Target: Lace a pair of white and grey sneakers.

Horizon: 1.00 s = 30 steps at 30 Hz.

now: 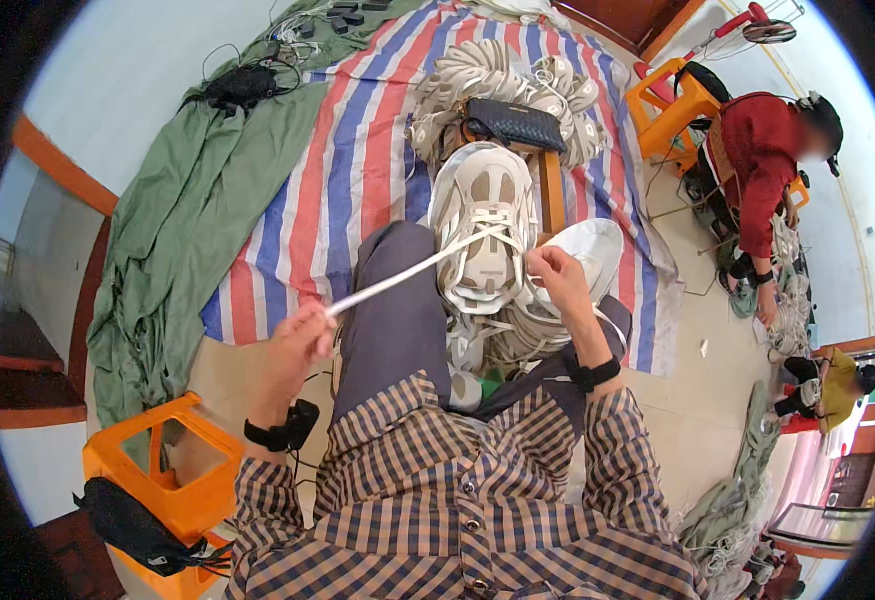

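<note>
Shoe (482, 185), beige and off-white, is sitting before you, just beyond your left thigh (394, 300) and to its right; it is showing mesh panels at the toe, and pale laces are crossing its middle. Beside it, a white-lined shoe (591, 248) is lying to the right, while a dark woven pouch (514, 123) is resting beyond. A small mark on the part nearest you is appearing too faint to read. Your left hand (302, 335) is pinching a white lace (397, 284) between thumb and fingers, and the strand is running straight to the shoe. Your right hand (560, 280) is curling at the shoe's right side, fingertips close together; whether they are gripping a lace, you cannot tell.
</note>
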Available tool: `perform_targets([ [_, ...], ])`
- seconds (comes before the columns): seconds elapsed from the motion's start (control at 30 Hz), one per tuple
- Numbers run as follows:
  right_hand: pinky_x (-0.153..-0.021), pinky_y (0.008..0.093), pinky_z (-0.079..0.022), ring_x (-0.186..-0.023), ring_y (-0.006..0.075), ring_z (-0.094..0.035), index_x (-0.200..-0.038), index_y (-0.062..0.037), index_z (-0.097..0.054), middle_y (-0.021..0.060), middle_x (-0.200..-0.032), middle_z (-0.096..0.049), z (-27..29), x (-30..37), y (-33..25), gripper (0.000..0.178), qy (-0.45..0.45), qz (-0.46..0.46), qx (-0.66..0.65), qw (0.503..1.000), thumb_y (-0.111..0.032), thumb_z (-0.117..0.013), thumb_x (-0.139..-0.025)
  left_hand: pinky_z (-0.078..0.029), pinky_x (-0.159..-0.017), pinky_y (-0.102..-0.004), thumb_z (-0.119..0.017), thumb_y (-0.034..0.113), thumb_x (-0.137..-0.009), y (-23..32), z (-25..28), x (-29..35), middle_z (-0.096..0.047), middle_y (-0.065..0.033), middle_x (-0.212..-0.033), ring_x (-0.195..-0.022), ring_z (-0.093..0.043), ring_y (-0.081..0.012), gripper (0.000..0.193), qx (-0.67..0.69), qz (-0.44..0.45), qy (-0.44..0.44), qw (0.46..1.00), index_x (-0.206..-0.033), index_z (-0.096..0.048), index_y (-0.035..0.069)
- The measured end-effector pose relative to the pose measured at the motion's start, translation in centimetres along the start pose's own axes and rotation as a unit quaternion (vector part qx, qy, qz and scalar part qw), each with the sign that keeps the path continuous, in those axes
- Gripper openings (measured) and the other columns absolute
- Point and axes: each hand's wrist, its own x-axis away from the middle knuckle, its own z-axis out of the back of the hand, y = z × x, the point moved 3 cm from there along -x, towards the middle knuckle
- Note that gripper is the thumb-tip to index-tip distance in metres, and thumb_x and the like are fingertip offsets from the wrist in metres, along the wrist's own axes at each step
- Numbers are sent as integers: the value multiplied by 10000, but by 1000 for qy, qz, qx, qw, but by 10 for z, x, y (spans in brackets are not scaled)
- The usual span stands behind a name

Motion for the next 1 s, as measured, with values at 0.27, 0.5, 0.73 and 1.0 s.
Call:
perform_targets([
  [0.27, -659, 276, -481, -709, 152, -596, -898, -1, -617, 84, -826, -619, -17, 8, -16, 193, 61, 107, 101, 987, -166, -662, -810, -461, -545, -211, -425, 211, -976, -31, -31, 8, -554, -12, -663, -531, -508, -85, 251, -156, 136, -134, 969, -1069, -564, 24],
  [0.5, -659, 328, -484, -709, 220, -604, -945, -53, -604, 101, -894, -582, -29, -11, -42, 158, 106, 201, 190, 955, -110, -631, -800, -449, -523, -193, -451, 166, -964, -49, -48, 10, -597, -30, -702, -558, -558, -85, 233, -166, 148, -189, 957, -1087, -564, 4],
  [0.73, -627, 380, -466, -711, 273, -580, -902, -79, -588, 92, -869, -539, -40, -22, -50, 134, 105, 246, 259, 928, -119, -640, -785, -472, -523, -196, -454, 158, -960, -53, -42, 9, -602, -32, -695, -540, -570, -87, 243, -107, 137, -181, 968, -1090, -559, -17],
  [1.0, -669, 393, -472, -795, 297, -585, -900, -80, -588, 100, -890, -561, -43, -24, -71, 155, 137, 329, 441, 823, -59, -611, -748, -428, -493, -196, -452, 172, -958, -48, -44, 12, -577, -21, -657, -526, -547, -96, 218, -108, 151, -163, 969, -1069, -552, 13],
])
